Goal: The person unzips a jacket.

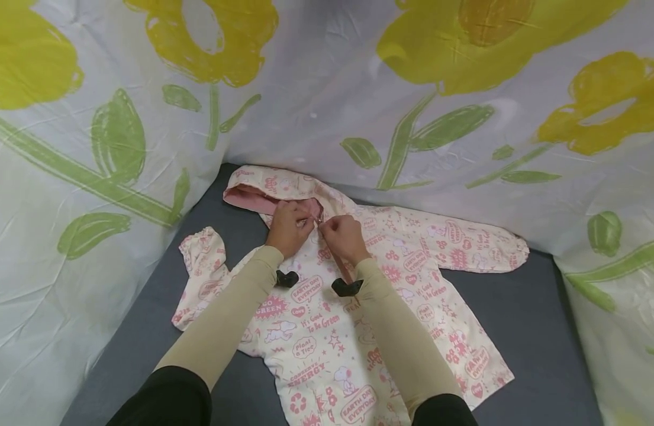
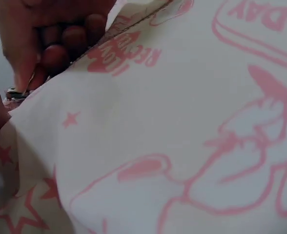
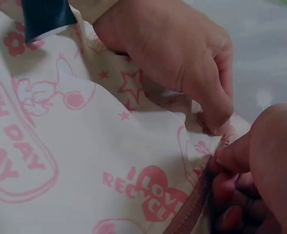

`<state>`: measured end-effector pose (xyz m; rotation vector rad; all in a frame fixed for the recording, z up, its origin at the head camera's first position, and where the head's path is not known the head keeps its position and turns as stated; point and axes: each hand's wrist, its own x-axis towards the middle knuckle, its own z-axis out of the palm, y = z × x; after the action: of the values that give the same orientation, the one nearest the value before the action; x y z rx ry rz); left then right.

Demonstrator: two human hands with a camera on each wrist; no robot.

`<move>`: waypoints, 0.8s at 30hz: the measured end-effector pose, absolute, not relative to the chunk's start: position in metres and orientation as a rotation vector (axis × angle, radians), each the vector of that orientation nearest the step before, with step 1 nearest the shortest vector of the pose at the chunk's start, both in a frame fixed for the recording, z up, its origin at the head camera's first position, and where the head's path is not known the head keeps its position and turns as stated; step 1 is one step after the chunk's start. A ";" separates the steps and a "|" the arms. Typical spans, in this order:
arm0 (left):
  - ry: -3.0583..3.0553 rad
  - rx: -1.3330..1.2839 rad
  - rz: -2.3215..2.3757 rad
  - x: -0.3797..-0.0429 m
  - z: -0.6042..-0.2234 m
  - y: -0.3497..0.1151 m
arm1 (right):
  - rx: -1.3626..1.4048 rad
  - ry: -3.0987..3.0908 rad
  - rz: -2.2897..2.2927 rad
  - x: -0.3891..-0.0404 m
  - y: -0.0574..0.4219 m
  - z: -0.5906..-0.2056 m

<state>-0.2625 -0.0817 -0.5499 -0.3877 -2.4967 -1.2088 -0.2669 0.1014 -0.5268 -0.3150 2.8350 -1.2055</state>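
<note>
A cream hooded jacket [image 1: 311, 331] with pink print lies spread out, its hood opening showing a pink lining [image 1: 252, 198]. At the neckline, my left hand [image 1: 289, 228] pinches the jacket's edge between thumb and fingers. My right hand [image 1: 345, 236] is right beside it, fingers curled, gripping the top of a brownish-pink zipper [image 1: 341, 266] that runs down the front. In the left wrist view, a small metal piece [image 2: 17, 93] shows at the right hand's [image 2: 55, 39] fingertips. The right wrist view has both hands' fingertips almost meeting over the zipper [image 3: 192, 204].
A dark grey surface [image 1: 518, 307] lies beneath the jacket. One sleeve [image 1: 481, 245] stretches out to the right; the other [image 1: 201, 272] is bent at the left. Behind and at the sides hangs a white sheet [image 1: 305, 130] with yellow flowers.
</note>
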 end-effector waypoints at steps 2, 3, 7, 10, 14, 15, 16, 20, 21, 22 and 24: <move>-2.456 -0.378 -1.222 -0.263 -0.549 -0.081 | -0.307 2.847 -1.197 -0.266 0.106 -0.533; -2.437 -0.373 -1.226 -0.263 -0.548 -0.081 | -0.308 2.853 -1.201 -0.266 0.108 -0.537; -2.403 -0.356 -1.256 -0.264 -0.545 -0.082 | -0.285 2.844 -1.163 -0.251 0.117 -0.528; -2.408 -0.340 -1.268 -0.266 -0.542 -0.083 | -0.273 2.818 -1.147 -0.235 0.124 -0.514; -2.413 -0.307 -1.265 -0.268 -0.537 -0.085 | -0.310 2.803 -1.184 -0.219 0.142 -0.521; -2.419 -0.299 -1.261 -0.268 -0.536 -0.085 | -0.318 2.804 -1.189 -0.215 0.146 -0.522; -2.418 -0.294 -1.253 -0.269 -0.535 -0.086 | -0.341 2.810 -1.201 -0.212 0.152 -0.527; -2.410 -0.292 -1.249 -0.271 -0.532 -0.090 | -0.362 2.824 -1.215 -0.190 0.166 -0.530; -2.408 -0.295 -1.245 -0.272 -0.532 -0.091 | -0.350 2.826 -1.211 -0.185 0.169 -0.529; -2.404 -0.297 -1.245 -0.273 -0.531 -0.092 | -0.335 2.825 -1.212 -0.179 0.172 -0.529; -2.398 -0.294 -1.239 -0.275 -0.529 -0.095 | -0.259 2.813 -1.195 -0.166 0.174 -0.519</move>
<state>-0.2746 -0.0951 -0.5293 -0.2937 -2.3982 -1.2385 -0.1655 0.1736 -0.5189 -0.2591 2.8126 -1.1948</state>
